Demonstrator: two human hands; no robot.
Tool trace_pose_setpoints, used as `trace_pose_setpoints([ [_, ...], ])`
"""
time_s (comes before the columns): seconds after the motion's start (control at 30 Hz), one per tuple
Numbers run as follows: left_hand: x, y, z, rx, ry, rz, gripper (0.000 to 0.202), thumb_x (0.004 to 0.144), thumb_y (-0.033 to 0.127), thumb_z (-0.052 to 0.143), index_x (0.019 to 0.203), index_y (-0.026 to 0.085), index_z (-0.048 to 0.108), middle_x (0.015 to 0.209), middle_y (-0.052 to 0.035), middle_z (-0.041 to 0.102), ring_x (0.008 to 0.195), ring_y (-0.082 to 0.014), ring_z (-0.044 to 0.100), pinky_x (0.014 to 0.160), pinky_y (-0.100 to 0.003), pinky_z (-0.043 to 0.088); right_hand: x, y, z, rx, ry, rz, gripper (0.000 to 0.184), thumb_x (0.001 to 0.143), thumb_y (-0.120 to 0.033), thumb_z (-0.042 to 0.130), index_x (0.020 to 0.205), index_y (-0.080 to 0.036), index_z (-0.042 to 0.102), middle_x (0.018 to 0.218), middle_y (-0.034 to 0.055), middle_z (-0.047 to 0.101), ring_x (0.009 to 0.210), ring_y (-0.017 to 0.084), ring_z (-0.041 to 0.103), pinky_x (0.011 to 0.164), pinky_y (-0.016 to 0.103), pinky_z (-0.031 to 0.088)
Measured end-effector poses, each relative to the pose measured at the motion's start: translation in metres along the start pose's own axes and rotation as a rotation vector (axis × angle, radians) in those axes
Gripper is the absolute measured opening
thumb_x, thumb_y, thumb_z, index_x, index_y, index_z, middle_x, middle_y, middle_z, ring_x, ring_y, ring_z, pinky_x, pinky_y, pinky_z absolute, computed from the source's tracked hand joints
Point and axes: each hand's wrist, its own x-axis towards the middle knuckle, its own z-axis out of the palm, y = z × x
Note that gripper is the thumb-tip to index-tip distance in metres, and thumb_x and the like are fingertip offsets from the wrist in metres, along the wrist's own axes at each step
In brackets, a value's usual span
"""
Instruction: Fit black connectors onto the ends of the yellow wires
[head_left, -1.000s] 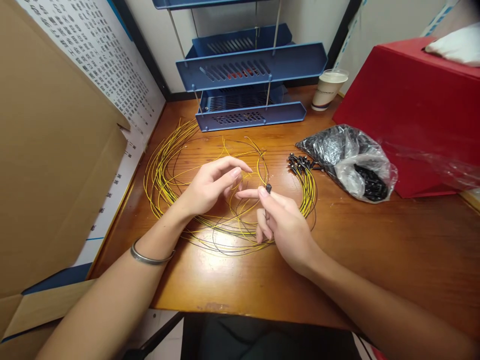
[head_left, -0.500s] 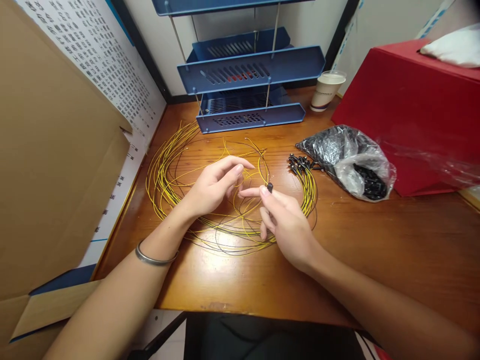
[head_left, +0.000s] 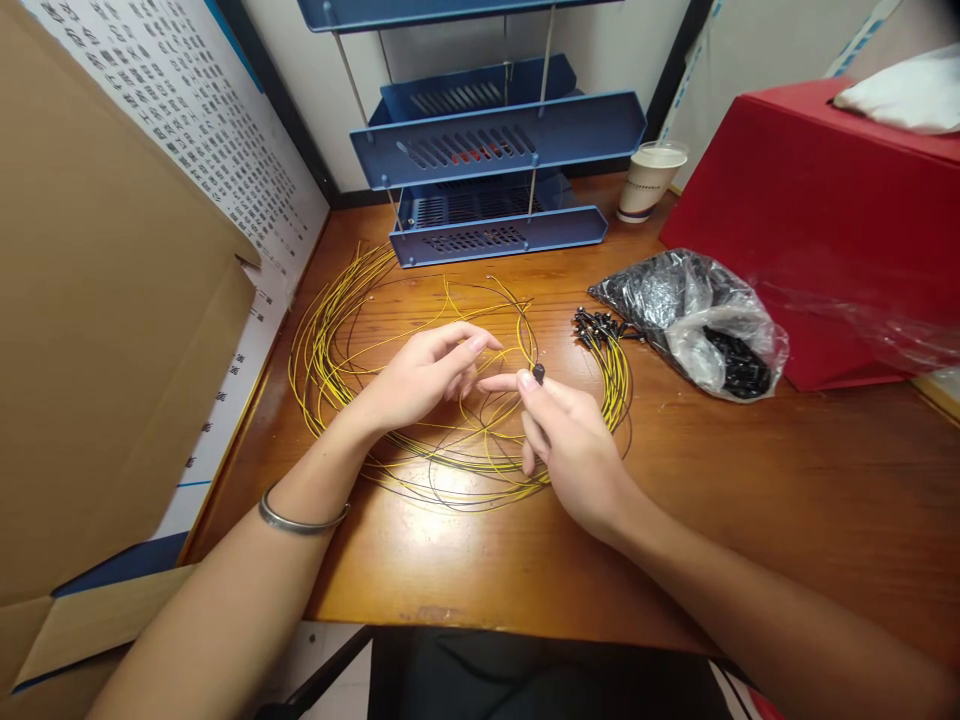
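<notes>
My right hand [head_left: 574, 440] pinches a small black cap-like piece [head_left: 538, 373] between thumb and index finger, with the index fingertip pointing left. My left hand [head_left: 424, 375] hovers just to the left, fingers loosely bent and apart, with nothing visible in it. Beneath both hands lies a large loose coil of thin yellow and black wires [head_left: 330, 345] on the wooden table. At the coil's right, a bunch of black wire ends with small tips [head_left: 598, 327] is gathered. Whether a wire runs into the held piece is too small to tell.
An open clear plastic bag of black parts [head_left: 690, 320] lies right of the coil. Behind stand a blue tiered tray rack [head_left: 495, 240] and a paper cup [head_left: 651, 182]. A red tissue box [head_left: 825, 240] is at right, a cardboard box [head_left: 112, 300] at left.
My left hand has shifted slightly left and down, away from the right fingertips. My right hand keeps its pinch on the black piece, almost unmoved.
</notes>
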Motion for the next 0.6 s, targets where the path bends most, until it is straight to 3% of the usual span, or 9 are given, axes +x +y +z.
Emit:
trace_pose_setpoints([
  [0.2,0.0014,-0.0011,-0.0007,-0.012,-0.03,-0.065,0.039,0.093,0.049,0.059,0.101,0.012,0.067,0.059,0.0027,0.056,0.05,-0.0098,0.05,0.051,-0.022,0.041,0.0014,-0.0013,0.0007,-0.014,-0.009,-0.016,0.049,0.1,-0.056,0.044,0.108,-0.021,0.077,0.045,-0.0074,0.027,0.043,0.013,0.036,0.059,0.033,0.044],
  [0.43,0.0014,-0.006,-0.0017,-0.199,0.025,-0.068,0.034,0.092,0.046,0.063,0.105,0.016,0.07,0.063,0.003,0.06,0.051,-0.0072,0.053,0.053,-0.018,0.043,0.003,0.003,-0.0005,-0.051,0.0,-0.017,0.05,0.1,-0.055,0.044,0.109,-0.018,0.077,0.046,-0.0074,0.027,0.049,0.015,0.041,0.066,0.034,0.047],
  [0.6,0.0003,-0.0073,-0.0025,-0.275,-0.012,-0.085,0.031,0.093,0.045,0.064,0.105,0.017,0.07,0.063,0.002,0.062,0.053,-0.0077,0.056,0.05,-0.017,0.044,0.0036,0.0026,-0.0005,-0.034,-0.006,-0.043,0.047,0.1,-0.054,0.045,0.104,-0.019,0.077,0.046,-0.0079,0.027,0.047,0.014,0.04,0.062,0.032,0.046],
])
